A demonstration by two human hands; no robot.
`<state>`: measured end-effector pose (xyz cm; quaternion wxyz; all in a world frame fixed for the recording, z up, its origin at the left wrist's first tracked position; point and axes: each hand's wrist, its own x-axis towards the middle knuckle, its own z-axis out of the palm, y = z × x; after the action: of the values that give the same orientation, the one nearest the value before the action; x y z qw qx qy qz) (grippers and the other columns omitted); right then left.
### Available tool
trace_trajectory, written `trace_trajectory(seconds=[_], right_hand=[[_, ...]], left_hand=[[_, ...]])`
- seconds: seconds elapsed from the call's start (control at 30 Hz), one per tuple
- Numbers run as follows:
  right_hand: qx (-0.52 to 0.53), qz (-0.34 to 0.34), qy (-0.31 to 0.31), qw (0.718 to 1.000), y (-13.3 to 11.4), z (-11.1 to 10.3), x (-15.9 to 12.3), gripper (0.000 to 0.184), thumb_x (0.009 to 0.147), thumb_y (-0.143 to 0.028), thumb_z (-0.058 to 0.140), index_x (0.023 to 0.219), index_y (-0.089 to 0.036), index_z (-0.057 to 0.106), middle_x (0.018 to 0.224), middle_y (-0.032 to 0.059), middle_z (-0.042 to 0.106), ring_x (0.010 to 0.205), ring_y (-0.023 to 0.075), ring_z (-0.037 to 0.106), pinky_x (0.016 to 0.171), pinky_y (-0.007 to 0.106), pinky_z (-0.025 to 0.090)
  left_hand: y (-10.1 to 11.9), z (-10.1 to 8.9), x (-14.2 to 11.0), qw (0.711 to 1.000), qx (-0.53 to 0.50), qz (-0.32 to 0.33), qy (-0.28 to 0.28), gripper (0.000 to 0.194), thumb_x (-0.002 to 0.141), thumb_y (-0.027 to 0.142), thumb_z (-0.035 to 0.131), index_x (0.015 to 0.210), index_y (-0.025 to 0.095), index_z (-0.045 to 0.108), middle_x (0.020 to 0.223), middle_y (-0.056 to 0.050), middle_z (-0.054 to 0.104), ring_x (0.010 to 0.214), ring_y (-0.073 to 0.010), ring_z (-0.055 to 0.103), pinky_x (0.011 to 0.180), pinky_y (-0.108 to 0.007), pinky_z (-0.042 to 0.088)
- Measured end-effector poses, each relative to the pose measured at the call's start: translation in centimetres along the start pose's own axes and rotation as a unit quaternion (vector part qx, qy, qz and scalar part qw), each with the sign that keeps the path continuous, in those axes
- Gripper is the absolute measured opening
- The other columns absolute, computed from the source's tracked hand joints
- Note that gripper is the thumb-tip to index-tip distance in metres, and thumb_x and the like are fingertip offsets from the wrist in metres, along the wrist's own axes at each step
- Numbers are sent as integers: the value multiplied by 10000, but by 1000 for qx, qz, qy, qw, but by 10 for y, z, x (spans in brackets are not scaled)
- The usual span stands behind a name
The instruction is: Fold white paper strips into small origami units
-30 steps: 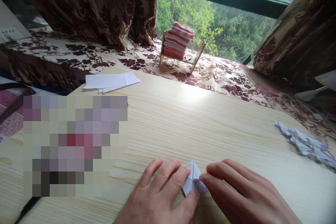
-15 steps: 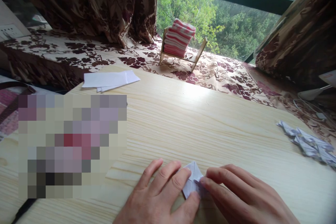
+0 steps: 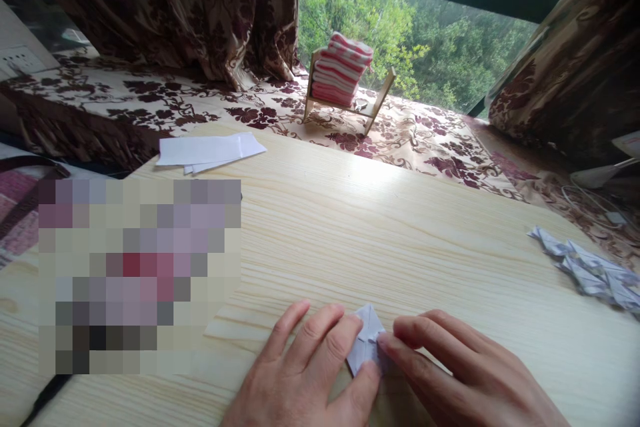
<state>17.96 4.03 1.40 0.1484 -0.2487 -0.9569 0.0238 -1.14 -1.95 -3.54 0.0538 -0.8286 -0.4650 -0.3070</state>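
A small folded piece of white paper lies on the pale wooden table near its front edge. My left hand rests flat beside it, with fingertips and thumb pressing the paper's left side. My right hand comes in from the right, its fingertips pushing down on the paper's right edge. Part of the paper is hidden under the fingers of both hands.
A row of folded paper pieces lies at the table's right edge. Flat white sheets sit at the back left. A small wooden rack with striped red and white cloth stands on the patterned sill. A blurred patch covers the left.
My right fingertips have slid a little to the left over the paper's right part, pressing it flatter. My left hand has hardly moved.
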Motion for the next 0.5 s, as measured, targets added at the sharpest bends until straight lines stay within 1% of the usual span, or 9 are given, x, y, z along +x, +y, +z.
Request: trace_trajectory(seconds=[0.13,0.27,0.37,0.5], right_hand=[[9,1,1,1000,-1,2,-3,276,921,-169,318,910,-159,594,703,44,619,574,130,524,485,212,434],[18,8,-24,1000,0,2,-8,232,900,-147,353,958,-157,578,760,53,613,615,136,524,529,227,442],[26,15,-26,999,0,2,-11,218,885,-131,372,956,-156,577,767,53,608,617,135,519,529,227,436],[18,17,-17,1000,0,3,-12,236,895,-139,359,957,-162,585,758,48,608,615,130,522,527,221,432]], left_hand=[[1,-5,2,999,9,19,-25,210,849,295,482,1007,240,609,1090,-19,614,1077,-193,506,996,-393,313],[3,-8,9,999,-5,-12,-43,209,826,306,498,974,210,611,1084,-26,612,1072,-196,499,989,-396,322],[4,-6,15,998,-18,-40,-38,207,822,284,485,970,209,610,1048,-31,622,1063,-195,504,990,-410,311],[5,-3,17,998,-23,-42,-31,226,843,282,450,977,203,614,995,-34,634,1026,-194,522,987,-412,300]])
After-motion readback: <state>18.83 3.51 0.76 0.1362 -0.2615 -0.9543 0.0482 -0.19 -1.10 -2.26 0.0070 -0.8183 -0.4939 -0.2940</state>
